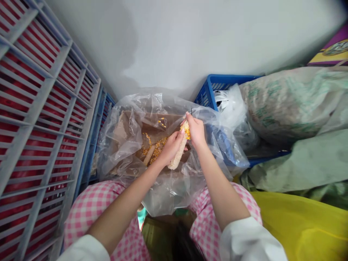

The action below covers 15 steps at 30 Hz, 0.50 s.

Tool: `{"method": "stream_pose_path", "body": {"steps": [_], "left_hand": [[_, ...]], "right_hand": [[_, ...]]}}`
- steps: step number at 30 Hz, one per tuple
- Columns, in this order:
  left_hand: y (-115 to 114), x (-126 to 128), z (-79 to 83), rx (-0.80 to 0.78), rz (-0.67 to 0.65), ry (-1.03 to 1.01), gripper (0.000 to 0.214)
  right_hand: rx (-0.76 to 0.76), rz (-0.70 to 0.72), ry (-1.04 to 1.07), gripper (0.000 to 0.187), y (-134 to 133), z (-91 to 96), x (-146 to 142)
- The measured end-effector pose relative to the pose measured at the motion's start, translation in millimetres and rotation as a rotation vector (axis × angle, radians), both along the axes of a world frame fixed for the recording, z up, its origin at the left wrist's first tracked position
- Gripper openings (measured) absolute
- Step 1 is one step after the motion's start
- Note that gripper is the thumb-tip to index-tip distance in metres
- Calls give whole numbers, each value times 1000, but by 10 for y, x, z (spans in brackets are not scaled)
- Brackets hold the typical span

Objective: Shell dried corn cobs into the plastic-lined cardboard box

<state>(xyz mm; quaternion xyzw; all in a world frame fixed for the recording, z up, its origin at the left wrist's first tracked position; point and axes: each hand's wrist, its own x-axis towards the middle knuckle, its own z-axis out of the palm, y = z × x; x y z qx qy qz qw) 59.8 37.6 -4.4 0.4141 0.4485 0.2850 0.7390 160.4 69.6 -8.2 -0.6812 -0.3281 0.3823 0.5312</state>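
A corn cob (178, 156), mostly stripped to its pale core, is tilted between my hands above a plastic-lined cardboard box (171, 117). Yellow kernels remain only around its upper part. My left hand (173, 145) is closed round the cob's middle, thumb on top. Higher up, my right hand (196, 129) grips the kernel end, its thumb near the tip. Loose corn kernels (156, 154) lie on the box floor, with a bare cob (148, 155) among them. Clear plastic sheeting (163, 195) spreads over the box's rim.
Slatted plastic crates (51, 76) stand on the left, with red showing behind the slats. To the right, a blue basket (212, 92) holds white plastic bags (231, 105) and a large sack (288, 101). A yellow sack (301, 221) lies near my right knee. Behind is a white wall (174, 43).
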Motion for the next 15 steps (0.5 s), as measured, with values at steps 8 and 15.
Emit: {"method": "stream_pose_path", "body": {"steps": [8,15], "left_hand": [[-71,55,-110,105,128,64,31],[-53,58,-90,78,155,14,30]], "right_hand": [[-8,-60,-223,50,-12,-57,-58],[26,-66,-205,48,-13,-11,-70]]}}
